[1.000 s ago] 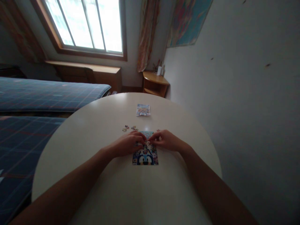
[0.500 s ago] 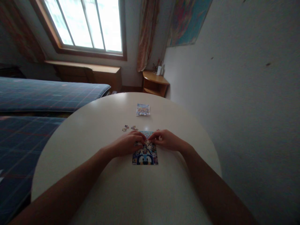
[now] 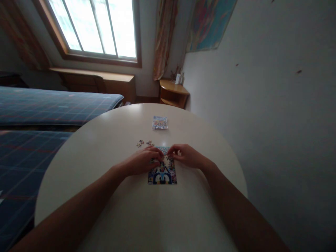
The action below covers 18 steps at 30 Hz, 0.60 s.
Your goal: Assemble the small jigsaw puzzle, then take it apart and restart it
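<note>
A small picture jigsaw puzzle [image 3: 162, 178] lies flat on the round table, with a blue cartoon dog's face at its near end. My left hand [image 3: 147, 159] rests over its left edge, thumb and fingers bent but apart, with nothing visible between them. At the upper right part of the puzzle, my right hand [image 3: 183, 155] has thumb and forefinger pinched together on a small puzzle piece [image 3: 168, 158]. Bare pale backing shows in the middle of the puzzle. My fingers hide part of its upper half.
Several loose puzzle pieces [image 3: 145, 143] lie beyond my left hand. Farther back on the white table [image 3: 110, 129] is a printed packet [image 3: 160, 123]. Plaid mattresses [image 3: 57, 106] stand at the left, a wall [image 3: 262, 115] at the right, and a corner shelf [image 3: 173, 87] behind.
My right hand has shifted slightly up and right with the piece, and more of the puzzle's middle shows. My left hand has stayed nearly still.
</note>
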Available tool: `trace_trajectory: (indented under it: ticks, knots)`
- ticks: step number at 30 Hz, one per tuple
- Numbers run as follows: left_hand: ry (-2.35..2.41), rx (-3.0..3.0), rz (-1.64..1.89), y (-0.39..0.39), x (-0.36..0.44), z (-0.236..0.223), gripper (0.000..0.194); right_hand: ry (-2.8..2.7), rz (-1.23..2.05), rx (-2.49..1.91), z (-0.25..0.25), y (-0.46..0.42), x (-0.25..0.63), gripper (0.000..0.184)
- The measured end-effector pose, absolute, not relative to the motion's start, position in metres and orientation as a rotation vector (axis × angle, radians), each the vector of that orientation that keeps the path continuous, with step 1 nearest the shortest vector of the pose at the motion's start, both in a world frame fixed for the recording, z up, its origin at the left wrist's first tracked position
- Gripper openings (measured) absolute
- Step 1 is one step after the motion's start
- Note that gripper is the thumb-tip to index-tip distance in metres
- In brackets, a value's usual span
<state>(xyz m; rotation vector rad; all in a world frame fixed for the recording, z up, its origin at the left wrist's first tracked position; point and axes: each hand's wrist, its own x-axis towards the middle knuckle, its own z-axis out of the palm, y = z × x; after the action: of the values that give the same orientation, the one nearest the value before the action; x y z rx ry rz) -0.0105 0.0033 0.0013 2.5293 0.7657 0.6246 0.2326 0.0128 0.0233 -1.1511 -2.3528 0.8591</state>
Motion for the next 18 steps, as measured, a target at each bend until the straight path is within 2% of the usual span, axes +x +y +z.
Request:
trace_trajectory:
  ticks: [18]
  knots:
    - [0.780,2.530,0.592,0.003,-0.010,0.003,0.013,-2.260,0.693,-1.213,0.007,0.016,0.218,0.019]
